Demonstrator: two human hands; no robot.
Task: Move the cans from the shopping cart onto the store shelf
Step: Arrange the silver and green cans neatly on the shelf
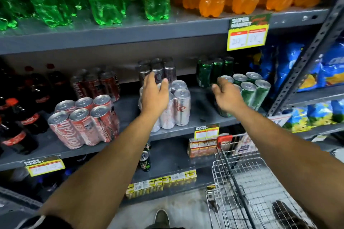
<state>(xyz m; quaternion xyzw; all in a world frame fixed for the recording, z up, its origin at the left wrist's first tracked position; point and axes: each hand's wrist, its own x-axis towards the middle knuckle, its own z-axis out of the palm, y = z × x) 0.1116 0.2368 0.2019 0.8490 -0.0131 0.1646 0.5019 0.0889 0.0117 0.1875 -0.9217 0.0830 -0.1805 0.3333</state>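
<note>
Two hands: left hand [155, 96] rests open on silver pack [176, 106]; right hand [228, 96] open at green pack [249, 91].
Red pack [83, 121]: six cans, left.
Cart [247, 182]: near right.

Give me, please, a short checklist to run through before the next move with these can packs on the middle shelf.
1. Left hand lies on the silver can pack: ok.
2. Right hand is at the green can pack; whether it grips: cannot tell.
3. Both packs stand upright on the middle shelf: ok.
4. Silver pack sits near the front edge, room to push back: ok.
5. Shopping cart shows no cans in its visible part: ok.
6. Red can pack stands apart from both hands: ok.
</note>
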